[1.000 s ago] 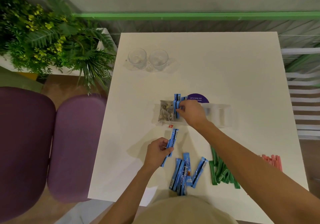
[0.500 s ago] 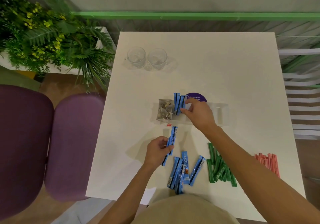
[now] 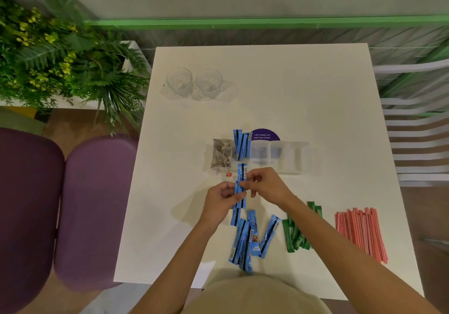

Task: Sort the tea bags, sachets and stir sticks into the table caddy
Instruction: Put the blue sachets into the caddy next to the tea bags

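Both hands meet just short of the clear caddy (image 3: 289,158). The left hand (image 3: 222,203) curls round the held blue sachets (image 3: 242,180) and the right hand (image 3: 267,185) pinches their upper part. Count in the grip is unclear. The right forearm covers part of the green sachets (image 3: 295,236).

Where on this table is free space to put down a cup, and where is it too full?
The widest bare patch is the far right of the table, between the glasses and the right edge, beyond the caddy. A strip runs along the left edge, beside the tea bags. The near edge is crowded: blue sachets, green sachets and stir sticks.
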A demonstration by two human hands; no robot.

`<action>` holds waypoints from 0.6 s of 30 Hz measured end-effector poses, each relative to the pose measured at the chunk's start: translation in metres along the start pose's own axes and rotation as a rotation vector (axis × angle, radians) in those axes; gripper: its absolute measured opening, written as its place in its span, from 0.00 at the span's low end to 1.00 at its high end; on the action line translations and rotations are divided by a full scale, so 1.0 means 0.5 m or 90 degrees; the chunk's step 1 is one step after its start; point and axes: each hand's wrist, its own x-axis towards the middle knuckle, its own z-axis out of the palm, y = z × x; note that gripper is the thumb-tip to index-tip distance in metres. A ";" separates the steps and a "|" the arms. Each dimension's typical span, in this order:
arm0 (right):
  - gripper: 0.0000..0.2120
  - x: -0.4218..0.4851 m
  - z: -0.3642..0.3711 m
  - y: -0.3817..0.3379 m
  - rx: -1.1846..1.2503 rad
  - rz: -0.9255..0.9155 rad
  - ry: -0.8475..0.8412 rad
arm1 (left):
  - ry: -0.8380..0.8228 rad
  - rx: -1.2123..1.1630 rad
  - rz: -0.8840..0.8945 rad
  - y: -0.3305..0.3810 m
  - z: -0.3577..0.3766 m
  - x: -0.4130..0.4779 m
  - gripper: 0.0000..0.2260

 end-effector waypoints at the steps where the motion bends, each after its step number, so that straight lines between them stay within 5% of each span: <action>1: 0.12 0.003 -0.002 -0.002 0.008 0.000 0.005 | -0.002 -0.015 -0.001 0.005 0.000 -0.002 0.05; 8: 0.10 0.049 -0.058 -0.044 0.097 -0.014 0.093 | 0.061 -0.061 -0.018 0.016 -0.016 0.010 0.04; 18: 0.08 0.139 -0.090 -0.062 -0.132 -0.080 0.142 | 0.095 -0.064 0.040 0.061 -0.035 0.040 0.02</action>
